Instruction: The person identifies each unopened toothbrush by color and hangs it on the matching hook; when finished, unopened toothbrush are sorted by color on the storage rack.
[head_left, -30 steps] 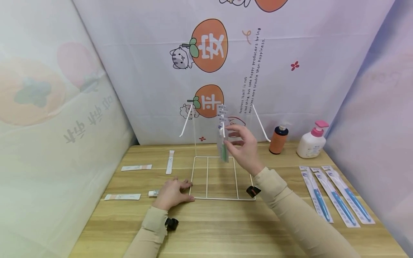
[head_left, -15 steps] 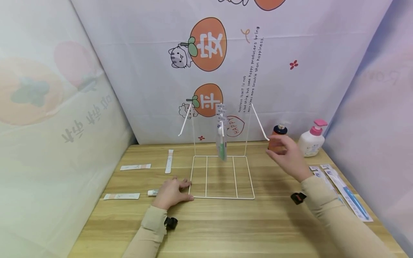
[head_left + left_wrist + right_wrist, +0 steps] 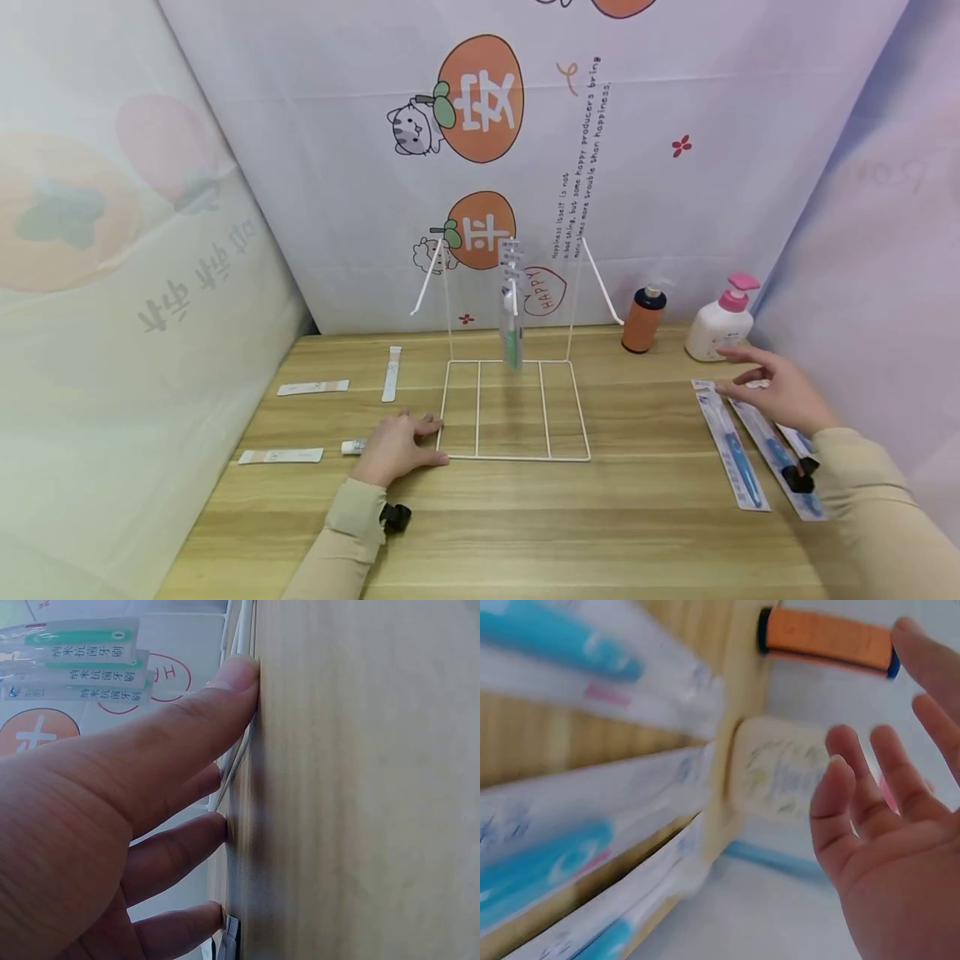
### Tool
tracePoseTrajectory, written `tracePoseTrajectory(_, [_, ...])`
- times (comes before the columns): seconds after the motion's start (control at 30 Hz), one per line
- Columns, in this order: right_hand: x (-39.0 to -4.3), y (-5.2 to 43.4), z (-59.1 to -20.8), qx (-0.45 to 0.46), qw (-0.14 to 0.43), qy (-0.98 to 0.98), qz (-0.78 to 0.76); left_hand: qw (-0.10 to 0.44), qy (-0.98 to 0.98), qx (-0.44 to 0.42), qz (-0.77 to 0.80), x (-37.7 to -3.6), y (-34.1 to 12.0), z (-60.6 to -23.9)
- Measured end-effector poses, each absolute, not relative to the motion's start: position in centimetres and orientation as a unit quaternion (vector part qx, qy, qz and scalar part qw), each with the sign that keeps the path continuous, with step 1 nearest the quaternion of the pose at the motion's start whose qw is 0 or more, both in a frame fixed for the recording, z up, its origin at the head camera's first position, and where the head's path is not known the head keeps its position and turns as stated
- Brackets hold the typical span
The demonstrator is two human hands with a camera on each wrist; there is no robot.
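- I see my right hand [image 3: 776, 393] hovering above the packed toothbrushes [image 3: 757, 450] that lie in a row at the right side of the wooden table [image 3: 525, 533]; the fingers are spread and loose and hold nothing.
- In the right wrist view the blue toothbrush packs [image 3: 570, 825] are blurred under the hand [image 3: 889, 847], and I cannot tell if a fingertip touches one.
- My left hand [image 3: 393, 446] lies flat on the table, with straight fingers pressing the front left corner of the white wire rack [image 3: 513, 408]; it grasps nothing.
- In the left wrist view the fingers [image 3: 187, 742] lie against the thin white wire [image 3: 240, 750] of the base.
- One green toothbrush pack [image 3: 512, 321] hangs from the middle hook of the rack, above the base.
- Behind the right hand a white pump bottle [image 3: 722, 321] with pink cap stands near the backdrop, and an orange pump bottle [image 3: 643, 321] is just beside it to the left.
- On the left side some flat strips [image 3: 312, 387] lie apart from each other, and a small tube [image 3: 352, 447] is touching the left hand.
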State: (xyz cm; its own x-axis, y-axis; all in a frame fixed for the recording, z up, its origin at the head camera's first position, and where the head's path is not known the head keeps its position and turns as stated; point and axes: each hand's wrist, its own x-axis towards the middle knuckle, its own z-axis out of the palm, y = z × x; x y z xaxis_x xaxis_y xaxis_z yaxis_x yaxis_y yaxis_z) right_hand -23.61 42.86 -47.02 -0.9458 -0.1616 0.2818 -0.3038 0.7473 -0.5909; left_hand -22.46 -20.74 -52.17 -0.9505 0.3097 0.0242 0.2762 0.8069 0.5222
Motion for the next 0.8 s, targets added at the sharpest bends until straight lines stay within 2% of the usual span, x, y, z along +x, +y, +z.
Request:
tracePoseTrajectory(0.33, [-24.6,45.1,-49.8,0.111,-0.021,-0.957,0.266,0.022,0.949,0.160,0.269,-22.8,-20.9,-51.8])
tracePoseTrajectory(0.4, [-24.7,45.2,-50.8,0.117,-0.022,-0.961,0.251,0.026,0.949,0.159,0.270,-22.6,-20.8,-51.9])
tracePoseTrajectory(0.57, [-24.8,45.1,-52.6,0.116,0.021,-0.972,0.205,0.031,0.950,0.155,0.270,-22.4,-20.7,-52.2])
tracePoseTrajectory(0.8, [-25.2,44.8,-52.9,0.093,0.029,-0.976,0.197,0.031,0.948,0.153,0.276,-22.5,-20.7,-52.1])
